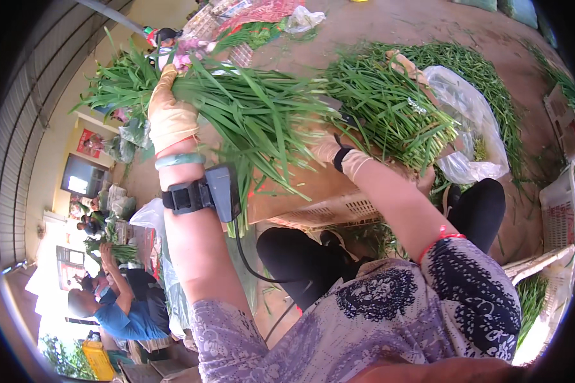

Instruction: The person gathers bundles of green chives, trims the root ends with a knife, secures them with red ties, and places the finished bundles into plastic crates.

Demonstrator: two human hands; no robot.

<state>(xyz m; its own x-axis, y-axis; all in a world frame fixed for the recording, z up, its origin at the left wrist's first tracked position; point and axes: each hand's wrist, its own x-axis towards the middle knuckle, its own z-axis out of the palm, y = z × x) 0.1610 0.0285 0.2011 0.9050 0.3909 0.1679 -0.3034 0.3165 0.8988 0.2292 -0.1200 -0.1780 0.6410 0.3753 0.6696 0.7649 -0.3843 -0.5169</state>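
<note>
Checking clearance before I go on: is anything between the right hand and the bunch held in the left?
Nothing visible: the green bunch, gripped by the left hand, reaches close to the right hand. A partly hidden dark object shows just above the right hand in the picture, not between them.

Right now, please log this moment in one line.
left hand: holds green bunch; right hand: near its stems; second green pile: farther right

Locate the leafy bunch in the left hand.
In the head view, the leafy bunch is at upper left, gripped by the left hand, its stem end near the right hand, just left of the heaped greens.
</note>
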